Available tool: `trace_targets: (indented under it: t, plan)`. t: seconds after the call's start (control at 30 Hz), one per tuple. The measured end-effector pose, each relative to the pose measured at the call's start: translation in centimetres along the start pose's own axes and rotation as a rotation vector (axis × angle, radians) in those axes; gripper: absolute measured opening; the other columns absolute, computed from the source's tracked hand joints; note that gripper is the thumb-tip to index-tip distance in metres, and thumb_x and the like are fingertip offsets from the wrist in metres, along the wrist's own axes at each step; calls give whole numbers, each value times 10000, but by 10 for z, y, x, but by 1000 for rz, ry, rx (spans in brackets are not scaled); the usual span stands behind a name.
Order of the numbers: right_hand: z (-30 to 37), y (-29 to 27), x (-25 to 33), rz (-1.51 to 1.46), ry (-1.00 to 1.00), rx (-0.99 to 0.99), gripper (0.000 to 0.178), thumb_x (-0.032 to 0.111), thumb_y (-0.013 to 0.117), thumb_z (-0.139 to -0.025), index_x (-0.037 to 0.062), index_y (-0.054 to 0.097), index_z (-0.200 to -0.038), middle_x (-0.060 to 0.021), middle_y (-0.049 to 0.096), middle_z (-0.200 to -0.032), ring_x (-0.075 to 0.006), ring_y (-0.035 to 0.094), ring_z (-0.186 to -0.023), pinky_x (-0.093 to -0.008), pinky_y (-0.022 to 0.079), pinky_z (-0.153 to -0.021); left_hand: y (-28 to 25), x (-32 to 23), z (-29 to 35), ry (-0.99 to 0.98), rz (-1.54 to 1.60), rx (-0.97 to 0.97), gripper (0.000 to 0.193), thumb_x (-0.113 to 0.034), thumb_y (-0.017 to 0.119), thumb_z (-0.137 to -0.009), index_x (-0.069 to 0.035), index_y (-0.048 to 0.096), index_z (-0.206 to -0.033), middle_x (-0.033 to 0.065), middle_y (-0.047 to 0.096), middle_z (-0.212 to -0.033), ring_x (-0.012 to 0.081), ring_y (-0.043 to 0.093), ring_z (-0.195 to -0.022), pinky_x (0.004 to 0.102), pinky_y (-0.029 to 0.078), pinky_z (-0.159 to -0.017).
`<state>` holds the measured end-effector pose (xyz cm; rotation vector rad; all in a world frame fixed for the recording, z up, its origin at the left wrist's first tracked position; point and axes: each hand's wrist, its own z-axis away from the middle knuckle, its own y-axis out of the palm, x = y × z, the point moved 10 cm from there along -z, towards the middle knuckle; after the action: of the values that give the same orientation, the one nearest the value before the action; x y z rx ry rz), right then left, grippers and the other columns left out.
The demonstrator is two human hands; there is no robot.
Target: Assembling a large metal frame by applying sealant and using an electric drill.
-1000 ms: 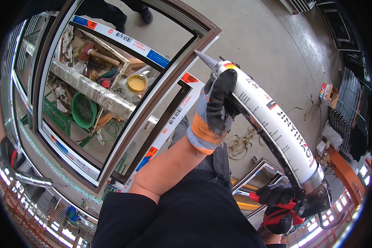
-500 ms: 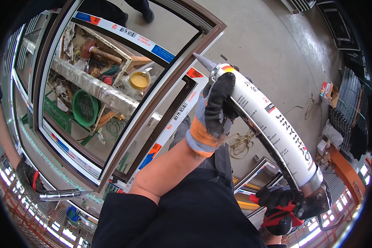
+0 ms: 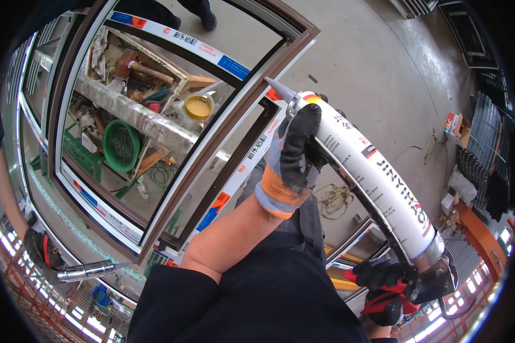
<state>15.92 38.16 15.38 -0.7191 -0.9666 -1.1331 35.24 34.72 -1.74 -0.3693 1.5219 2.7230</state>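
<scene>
A caulking gun (image 3: 360, 212) loaded with a white sealant tube (image 3: 377, 163) slants across the right half of the view. My left hand (image 3: 301, 143), in a black-palmed knit glove with an orange and grey cuff, is closed round its front end, just behind the grey nozzle (image 3: 280, 90). At the rear, my gloved right hand (image 3: 386, 291) wraps round the red handle and trigger (image 3: 399, 298). The nozzle tip lies at the outer edge of a brown window frame (image 3: 234, 108); whether it touches cannot be told.
Through the frame show a tool box holding a hammer (image 3: 149, 73), a green basin (image 3: 121, 146) of small metal pieces and a yellow tub (image 3: 198, 107). At far left another person's gloved hand (image 3: 40, 248) holds a silver caulking gun (image 3: 86, 271). Coiled cord (image 3: 336, 200) lies on the floor.
The nozzle tip has shifted slightly left and down in view, while the window frame sits slightly farther right. Both my hands keep their grip on the caulking gun.
</scene>
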Motion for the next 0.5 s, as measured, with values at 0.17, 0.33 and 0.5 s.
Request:
trace_targets:
  t: [0.17,0.33,0.5]
  plan:
    - [9,3,-3,3,19,4,527,518,782,-684,112,480,-831,-64,528,-651,-285,581,-589,-456,493,-619,-3,-3,9,-12,-1,-8,455,-359,613,-894,-54,522,-1219,154,631,-1061,325,649,-1017,476,549,-894]
    - [17,5,-1,6,35,-15,535,531,784,-683,114,483,-832,-63,531,-653,-285,584,-593,-454,497,-618,-3,-1,13,-47,-51,1,472,-367,609,-900,-59,511,-1244,149,628,-1068,323,645,-1031,479,547,-898]
    - [23,9,-11,-2,59,2,544,543,787,-682,117,486,-834,-62,534,-655,-286,587,-598,-451,501,-618,-10,-7,23,-23,-49,17,469,-365,599,-912,-61,502,-1256,146,619,-1094,318,637,-1047,476,542,-910]
